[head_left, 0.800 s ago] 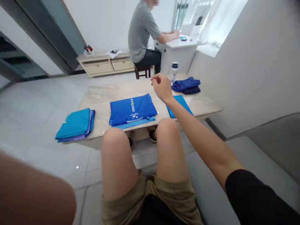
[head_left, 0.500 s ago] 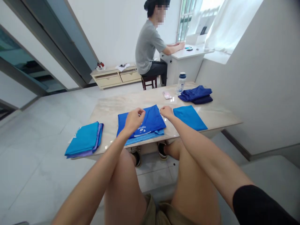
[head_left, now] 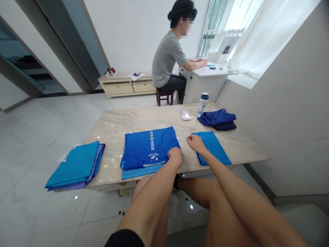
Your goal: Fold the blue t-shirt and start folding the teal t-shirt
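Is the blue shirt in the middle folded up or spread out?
Folded. The blue shirt lies as a neat rectangle on the table.

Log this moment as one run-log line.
left hand: closed, on folded blue shirt right edge | right hand: closed, at light blue cloth | table

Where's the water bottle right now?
In the head view the water bottle stands upright on the far right part of the table, between a small flat packet and the dark blue folded clothes.
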The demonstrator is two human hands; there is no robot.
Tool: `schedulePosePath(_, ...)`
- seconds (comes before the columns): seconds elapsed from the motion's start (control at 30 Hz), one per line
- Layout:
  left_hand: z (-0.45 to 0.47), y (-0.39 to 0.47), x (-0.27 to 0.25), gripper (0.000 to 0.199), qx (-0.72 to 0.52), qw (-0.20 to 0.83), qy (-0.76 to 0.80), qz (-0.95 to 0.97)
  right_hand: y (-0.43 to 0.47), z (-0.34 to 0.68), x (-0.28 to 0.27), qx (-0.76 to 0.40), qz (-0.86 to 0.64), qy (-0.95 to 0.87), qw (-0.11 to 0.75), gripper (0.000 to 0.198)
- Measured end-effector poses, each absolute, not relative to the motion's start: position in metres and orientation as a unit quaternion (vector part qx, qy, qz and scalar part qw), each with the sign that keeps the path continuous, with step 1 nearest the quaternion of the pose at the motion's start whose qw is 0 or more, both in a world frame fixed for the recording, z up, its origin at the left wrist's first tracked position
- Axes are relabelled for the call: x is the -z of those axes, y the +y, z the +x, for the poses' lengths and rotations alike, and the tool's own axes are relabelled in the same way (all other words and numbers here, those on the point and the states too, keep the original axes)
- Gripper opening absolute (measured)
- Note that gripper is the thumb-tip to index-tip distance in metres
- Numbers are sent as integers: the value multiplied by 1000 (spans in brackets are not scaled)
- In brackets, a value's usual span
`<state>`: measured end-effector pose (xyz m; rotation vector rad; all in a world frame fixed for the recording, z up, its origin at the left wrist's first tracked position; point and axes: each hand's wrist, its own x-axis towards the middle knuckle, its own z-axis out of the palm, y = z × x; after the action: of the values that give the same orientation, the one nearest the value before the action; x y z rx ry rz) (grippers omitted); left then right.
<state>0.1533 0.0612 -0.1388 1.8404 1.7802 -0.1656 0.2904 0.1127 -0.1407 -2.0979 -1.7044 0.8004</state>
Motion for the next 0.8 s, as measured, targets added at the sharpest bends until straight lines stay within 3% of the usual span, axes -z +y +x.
schedulePosePath(0.1,148,59,137,41,53,303,662,684,106,289,153,-343,-740,-561,145,18)
schedulePosePath(0.27,142,39,120,48,25,342,638,690,102,270,166,-425,-751,-484,146,45)
schedulePosePath(0.53,118,1,101,44,-60,435,641,629,112,249,141,-367,-780,-468,194,22)
schedulePosePath(0.67,75,-9,107,33,-157,522,661,515,124,216,119,-342,-769,-507,187,24)
schedulePosePath(0.8,30,-20,115,38,-197,553,666,461,128,165,105,-341,-738,-561,155,24)
